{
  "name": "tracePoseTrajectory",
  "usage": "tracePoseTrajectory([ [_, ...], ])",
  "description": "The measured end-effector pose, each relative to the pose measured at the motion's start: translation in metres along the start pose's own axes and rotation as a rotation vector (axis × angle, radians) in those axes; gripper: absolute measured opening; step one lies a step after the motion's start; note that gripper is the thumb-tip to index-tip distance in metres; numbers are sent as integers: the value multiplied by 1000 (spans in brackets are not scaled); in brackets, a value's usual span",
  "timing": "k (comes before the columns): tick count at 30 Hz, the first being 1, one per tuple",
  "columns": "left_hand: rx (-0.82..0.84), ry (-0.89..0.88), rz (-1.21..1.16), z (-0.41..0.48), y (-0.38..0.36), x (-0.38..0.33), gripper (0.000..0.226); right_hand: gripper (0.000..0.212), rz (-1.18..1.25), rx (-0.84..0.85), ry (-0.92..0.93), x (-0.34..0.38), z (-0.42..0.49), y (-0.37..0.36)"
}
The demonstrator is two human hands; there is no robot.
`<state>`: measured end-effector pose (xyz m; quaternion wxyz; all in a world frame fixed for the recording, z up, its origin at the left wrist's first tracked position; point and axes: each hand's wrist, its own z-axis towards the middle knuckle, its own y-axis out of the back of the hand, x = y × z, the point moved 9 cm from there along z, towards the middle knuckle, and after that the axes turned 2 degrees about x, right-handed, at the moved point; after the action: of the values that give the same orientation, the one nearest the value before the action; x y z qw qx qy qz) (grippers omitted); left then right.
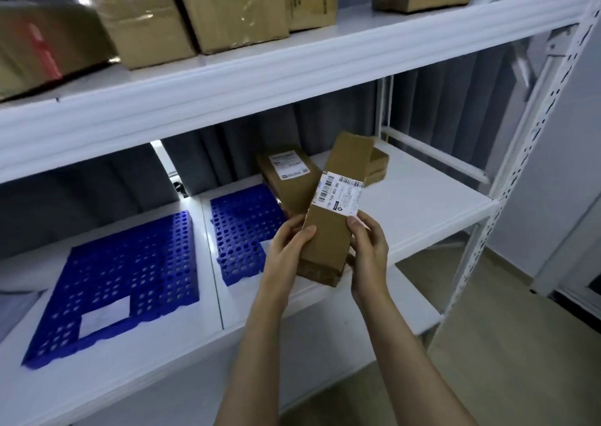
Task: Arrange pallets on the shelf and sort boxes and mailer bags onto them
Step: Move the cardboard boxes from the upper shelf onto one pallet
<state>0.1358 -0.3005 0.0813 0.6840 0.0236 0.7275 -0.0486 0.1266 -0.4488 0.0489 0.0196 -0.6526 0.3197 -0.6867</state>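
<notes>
Cardboard box (335, 211) — long, stiff, judged light — is gripped at its near end by left hand (289, 246) and right hand (369, 246), above the shelf (422, 204), at 3 o'clock from the blue pallet (240, 230).

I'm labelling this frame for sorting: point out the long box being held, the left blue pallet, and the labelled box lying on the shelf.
long box (338, 204): head view, on its shipping label.
left blue pallet (123, 272): head view, perforated top face.
labelled box (286, 178): head view, brown top near its label.
</notes>
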Motion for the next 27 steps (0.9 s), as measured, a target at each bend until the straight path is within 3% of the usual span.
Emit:
tracePoseTrajectory([
  [10,-60,204,-203,-60,102,39,32,40,-159,169,-46,-40,-78,-58],
  [14,-100,226,-274,-76,130,49,32,40,-199,206,-39,-51,-98,-77],
  [18,-165,242,-365,-88,153,56,18,46,-223,265,-37,-64,-117,-97],
  [27,-315,216,-394,-101,187,64,23,45,-233,310,-111,-87,-147,-123],
])
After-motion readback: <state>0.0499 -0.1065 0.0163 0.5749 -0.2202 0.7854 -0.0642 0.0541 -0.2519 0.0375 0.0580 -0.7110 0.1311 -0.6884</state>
